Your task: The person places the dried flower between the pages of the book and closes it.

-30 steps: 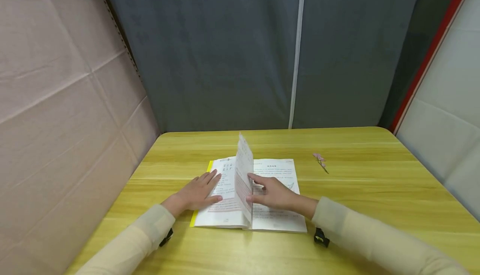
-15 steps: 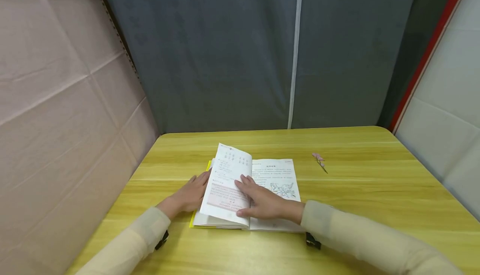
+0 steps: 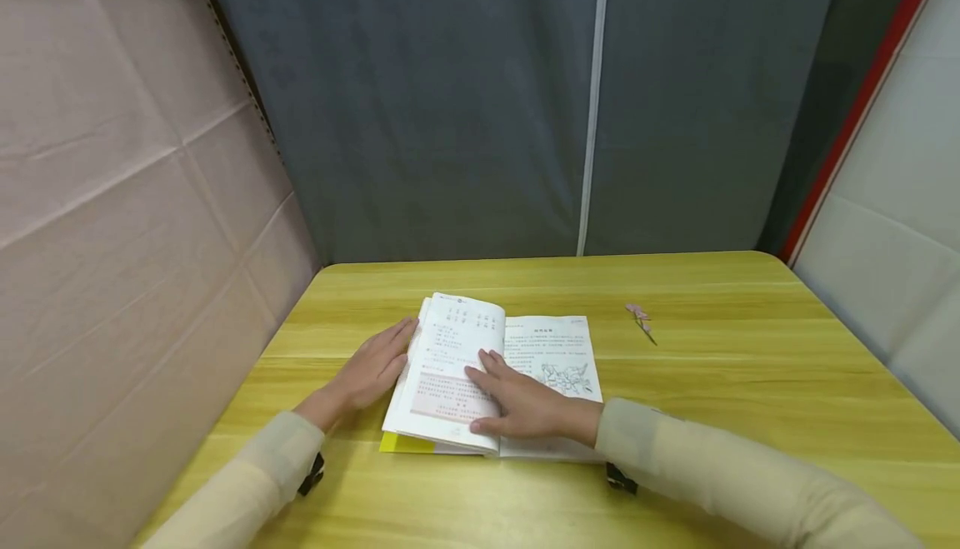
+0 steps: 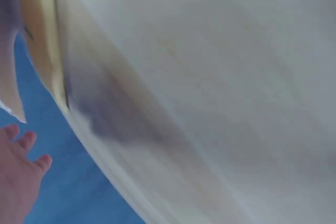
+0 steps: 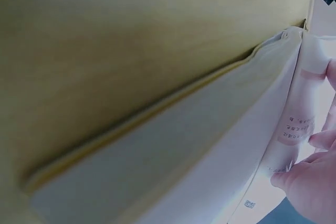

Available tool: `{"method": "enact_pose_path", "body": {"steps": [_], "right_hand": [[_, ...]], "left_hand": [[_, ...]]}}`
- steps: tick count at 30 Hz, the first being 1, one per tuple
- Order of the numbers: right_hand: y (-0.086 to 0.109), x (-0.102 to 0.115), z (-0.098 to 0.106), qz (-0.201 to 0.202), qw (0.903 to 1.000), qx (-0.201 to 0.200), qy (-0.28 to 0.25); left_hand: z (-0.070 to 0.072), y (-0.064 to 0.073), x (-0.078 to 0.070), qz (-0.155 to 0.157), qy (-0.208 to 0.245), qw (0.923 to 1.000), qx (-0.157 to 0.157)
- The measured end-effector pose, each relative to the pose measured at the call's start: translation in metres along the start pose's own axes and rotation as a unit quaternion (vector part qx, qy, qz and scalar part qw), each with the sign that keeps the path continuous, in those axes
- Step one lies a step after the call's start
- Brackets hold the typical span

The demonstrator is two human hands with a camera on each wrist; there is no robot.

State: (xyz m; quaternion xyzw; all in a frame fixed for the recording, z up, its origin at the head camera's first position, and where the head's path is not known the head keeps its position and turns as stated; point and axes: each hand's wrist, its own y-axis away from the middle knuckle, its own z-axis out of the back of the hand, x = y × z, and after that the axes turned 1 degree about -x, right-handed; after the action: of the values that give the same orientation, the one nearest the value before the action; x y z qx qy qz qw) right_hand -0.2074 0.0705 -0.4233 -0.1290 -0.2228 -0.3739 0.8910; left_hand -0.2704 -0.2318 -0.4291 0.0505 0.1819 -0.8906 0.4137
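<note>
Head view: pink flower sprig point(image 3: 640, 318) lies right of book point(image 3: 551, 353).

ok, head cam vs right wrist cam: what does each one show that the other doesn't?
Head only: the whole open book on the yellow table, the left hand flat at its left edge, a small pink item lying apart to the right, and the grey curtain behind.

Right wrist only: a close, blurred look along the book's page edges.

Both: the right hand with straight fingers on the left-hand page, printed text with a pink block, and the table.
</note>
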Motion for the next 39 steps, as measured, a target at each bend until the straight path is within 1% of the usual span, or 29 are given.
{"method": "enact_pose_path", "body": {"steps": [2,5,7,10,13,17,20,21,25,27,30,33,35,39], "right_hand": [[-0.001,0.000,0.000,0.009,0.9996,0.003,0.026],[-0.002,-0.001,-0.001,0.025,0.9966,0.008,0.078],[-0.003,0.000,-0.001,0.035,0.9929,0.013,0.113],[-0.006,0.000,-0.001,0.054,0.9858,0.019,0.158],[-0.008,0.000,-0.002,0.078,0.9772,0.023,0.196],[-0.012,0.000,-0.002,0.108,0.9668,0.028,0.230],[-0.014,0.000,-0.002,0.115,0.9638,0.038,0.238],[-0.014,0.000,-0.002,0.116,0.9633,0.042,0.239],[-0.016,0.001,-0.002,0.118,0.9601,0.054,0.248],[-0.016,0.000,-0.003,0.119,0.9586,0.057,0.252],[-0.017,0.001,-0.002,0.120,0.9576,0.059,0.255],[-0.018,0.002,0.000,0.120,0.9602,0.060,0.245],[-0.018,0.003,0.001,0.120,0.9621,0.059,0.238],[-0.017,0.004,0.007,0.111,0.9659,0.056,0.227]], "left_hand": [[0.002,-0.005,-0.003,0.006,-0.001,0.9999,-0.013],[0.005,-0.014,-0.010,0.007,-0.017,0.9998,-0.010],[0.006,-0.020,-0.014,0.000,-0.038,0.9992,0.005],[0.004,-0.026,-0.020,-0.021,-0.071,0.9967,0.033],[0.000,-0.029,-0.023,-0.034,-0.095,0.9932,0.058],[-0.005,-0.030,-0.023,-0.044,-0.119,0.9888,0.079],[-0.010,-0.029,-0.023,-0.050,-0.136,0.9846,0.098],[-0.010,-0.029,-0.023,-0.049,-0.144,0.9823,0.108],[-0.014,-0.026,-0.026,-0.038,-0.162,0.9747,0.149],[-0.015,-0.025,-0.028,-0.033,-0.170,0.9710,0.165],[-0.016,-0.025,-0.028,-0.035,-0.178,0.9681,0.172],[-0.017,-0.024,-0.028,-0.042,-0.188,0.9656,0.175],[-0.017,-0.024,-0.028,-0.045,-0.186,0.9658,0.174],[-0.018,-0.023,-0.028,-0.035,-0.171,0.9681,0.180]]}}
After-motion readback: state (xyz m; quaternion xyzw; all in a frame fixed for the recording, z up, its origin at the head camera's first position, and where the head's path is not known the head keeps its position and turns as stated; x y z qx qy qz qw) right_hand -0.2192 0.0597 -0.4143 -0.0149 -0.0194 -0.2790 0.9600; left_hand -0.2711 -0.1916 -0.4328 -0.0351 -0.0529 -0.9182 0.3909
